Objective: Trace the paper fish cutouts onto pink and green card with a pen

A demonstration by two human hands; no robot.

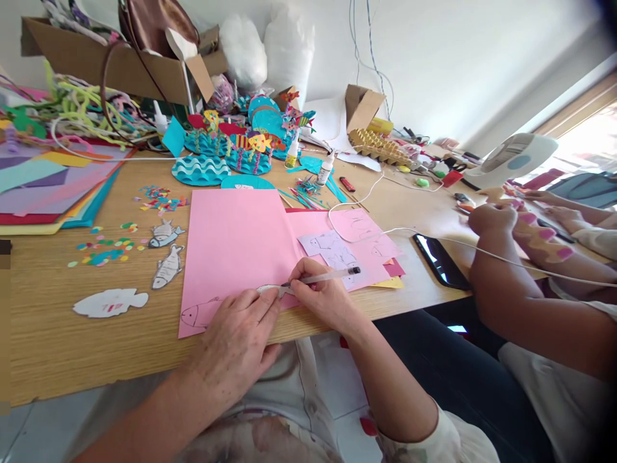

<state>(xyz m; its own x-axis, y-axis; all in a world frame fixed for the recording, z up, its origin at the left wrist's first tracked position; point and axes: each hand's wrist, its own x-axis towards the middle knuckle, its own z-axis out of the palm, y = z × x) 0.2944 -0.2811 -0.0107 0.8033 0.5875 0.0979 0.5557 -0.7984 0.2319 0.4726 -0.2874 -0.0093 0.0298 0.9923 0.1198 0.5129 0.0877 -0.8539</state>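
A pink paper sheet [234, 244] lies on the wooden table [58, 334] in front of me, with a fish outline [197, 314] drawn near its lower left corner. My left hand [238, 337] lies flat with fingers spread, pressing a small grey fish template [268, 290] onto the sheet. My right hand [324, 297] is closed on a pen [332, 276], whose tip touches the template's edge.
Paper fish cutouts [166, 254] and confetti [103, 251] lie to the left, coloured paper sheets [53, 186] beyond. Blue wave decorations [216, 161], glue bottles [326, 168] and a cardboard box [106, 61] stand behind. A phone [439, 260] and cable lie right, beside another person's arms [511, 257].
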